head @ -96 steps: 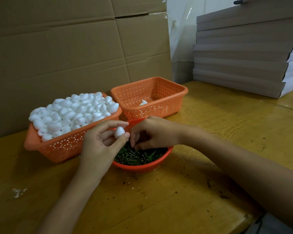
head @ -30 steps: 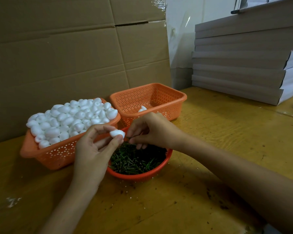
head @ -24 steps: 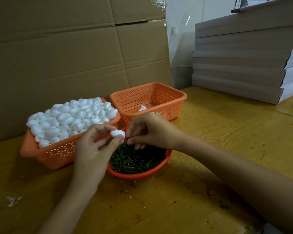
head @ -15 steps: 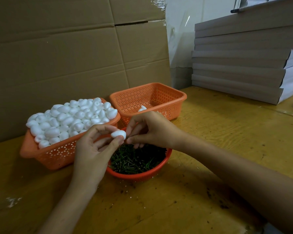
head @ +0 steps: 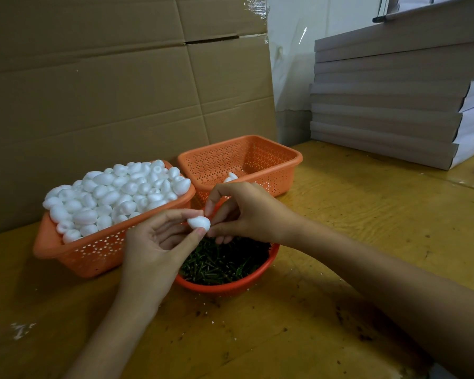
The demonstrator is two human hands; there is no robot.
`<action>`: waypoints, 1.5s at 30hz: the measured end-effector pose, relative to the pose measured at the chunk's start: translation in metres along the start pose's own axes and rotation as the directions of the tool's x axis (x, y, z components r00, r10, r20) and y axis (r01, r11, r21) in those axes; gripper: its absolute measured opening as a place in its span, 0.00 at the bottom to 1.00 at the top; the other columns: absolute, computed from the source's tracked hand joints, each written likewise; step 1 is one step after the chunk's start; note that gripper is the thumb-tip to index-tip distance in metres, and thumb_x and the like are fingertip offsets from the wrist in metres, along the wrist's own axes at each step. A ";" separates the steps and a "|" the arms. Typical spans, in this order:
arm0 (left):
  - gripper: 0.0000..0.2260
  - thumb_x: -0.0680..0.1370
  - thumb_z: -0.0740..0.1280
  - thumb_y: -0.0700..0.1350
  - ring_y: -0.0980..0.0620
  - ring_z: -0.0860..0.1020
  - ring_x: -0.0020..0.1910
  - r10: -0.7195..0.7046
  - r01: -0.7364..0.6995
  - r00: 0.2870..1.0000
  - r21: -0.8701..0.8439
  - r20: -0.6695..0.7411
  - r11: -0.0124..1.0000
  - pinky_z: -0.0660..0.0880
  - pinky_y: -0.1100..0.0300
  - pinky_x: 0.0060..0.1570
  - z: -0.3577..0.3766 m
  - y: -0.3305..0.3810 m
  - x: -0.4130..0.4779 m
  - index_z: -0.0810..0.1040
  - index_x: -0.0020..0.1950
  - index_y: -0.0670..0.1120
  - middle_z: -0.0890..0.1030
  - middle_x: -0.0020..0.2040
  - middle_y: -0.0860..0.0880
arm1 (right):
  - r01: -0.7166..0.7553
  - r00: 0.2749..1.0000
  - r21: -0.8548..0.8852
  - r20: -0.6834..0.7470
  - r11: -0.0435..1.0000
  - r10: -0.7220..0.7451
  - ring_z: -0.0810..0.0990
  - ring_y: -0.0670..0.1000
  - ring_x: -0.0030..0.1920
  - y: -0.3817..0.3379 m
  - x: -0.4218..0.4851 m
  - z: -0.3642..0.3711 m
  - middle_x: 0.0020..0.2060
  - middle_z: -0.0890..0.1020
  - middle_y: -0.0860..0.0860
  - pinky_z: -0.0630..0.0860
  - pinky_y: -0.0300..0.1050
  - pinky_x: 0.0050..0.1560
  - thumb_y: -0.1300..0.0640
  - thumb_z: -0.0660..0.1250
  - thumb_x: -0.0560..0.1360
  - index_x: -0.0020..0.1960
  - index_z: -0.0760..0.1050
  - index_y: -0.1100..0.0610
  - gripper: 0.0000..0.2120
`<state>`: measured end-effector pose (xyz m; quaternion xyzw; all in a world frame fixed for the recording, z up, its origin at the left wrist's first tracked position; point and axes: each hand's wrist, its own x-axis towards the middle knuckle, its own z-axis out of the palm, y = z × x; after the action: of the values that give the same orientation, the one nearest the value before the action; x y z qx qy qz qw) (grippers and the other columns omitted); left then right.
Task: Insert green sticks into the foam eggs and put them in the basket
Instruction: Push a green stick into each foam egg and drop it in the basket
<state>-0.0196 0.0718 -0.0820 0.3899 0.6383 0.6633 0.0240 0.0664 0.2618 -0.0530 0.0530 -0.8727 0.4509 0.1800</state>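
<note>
While both hands meet above the bowl (head: 230,287), a red one on the counter (head: 367,228) holding a heap of green sticks (head: 222,265), the rest lies around it. Just left of the bowl stands the full basket (head: 104,250), orange and perforated, heaped above its rim with white eggs (head: 115,192); cardboard (head: 93,91) rises behind it. Over the bowl's left edge the left hand (head: 153,247) comes up from below and pinches one egg (head: 199,222) between thumb tip and forefinger, the other fingers loosely curled. That egg lies on its side above the bowl's back rim. From the bowl's right the right hand (head: 246,212) reaches in, thumb and forefinger closed on the egg's right end, the remaining fingers curled down toward the sticks; whether a stick sits between those fingertips I cannot tell. Behind the bowl, slightly right, is the second basket (head: 290,160), the same orange, with a lone egg (head: 231,177) at its near wall, partly hidden by the right hand. Far right of the bowl, at the counter's back, flat grey boxes (head: 389,105) are stacked.
</note>
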 end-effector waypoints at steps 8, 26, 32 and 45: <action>0.14 0.74 0.78 0.35 0.53 0.88 0.54 -0.024 0.024 0.999 0.011 -0.034 1.000 0.82 0.64 0.54 -0.001 -0.001 0.000 0.88 0.54 0.50 0.89 0.51 0.51 | 0.002 1.000 0.009 -0.029 1.000 -0.001 0.89 0.53 0.43 -0.001 -0.001 0.003 0.43 0.89 0.56 0.87 0.53 0.49 0.70 0.74 0.76 0.61 0.77 0.62 0.14; 0.13 0.72 0.79 0.35 0.53 0.88 0.52 -0.019 0.019 1.000 0.002 -0.004 1.000 0.81 0.67 0.51 -0.001 0.003 -0.001 0.87 0.54 0.47 0.90 0.50 0.51 | -0.025 0.989 -0.020 -0.147 1.000 0.022 0.89 0.48 0.42 0.001 -0.002 0.005 0.42 0.89 0.53 0.86 0.50 0.51 0.63 0.80 0.73 0.55 0.85 0.62 0.11; 0.13 0.71 0.80 0.39 0.54 0.88 0.52 -0.017 0.016 0.999 -0.004 -0.041 1.000 0.82 0.67 0.51 0.002 0.004 -0.002 0.88 0.54 0.48 0.90 0.49 0.51 | -0.020 0.984 -0.011 -0.179 1.000 0.018 0.88 0.45 0.44 0.001 -0.003 0.003 0.42 0.89 0.51 0.85 0.47 0.54 0.63 0.81 0.71 0.51 0.85 0.61 0.10; 0.14 0.74 0.79 0.36 0.53 0.87 0.55 -0.049 0.048 0.997 -0.022 -0.052 0.999 0.81 0.65 0.55 -0.001 0.000 -0.001 0.88 0.55 0.51 0.89 0.53 0.52 | -0.020 0.996 -0.035 -0.089 0.999 0.016 0.89 0.52 0.40 0.004 0.001 -0.002 0.39 0.88 0.54 0.86 0.51 0.49 0.61 0.78 0.75 0.50 0.86 0.62 0.06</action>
<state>-0.0199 0.0704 -0.0826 0.3563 0.6412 0.6791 0.0274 0.0653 0.2658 -0.0541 0.0218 -0.8723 0.4385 0.2153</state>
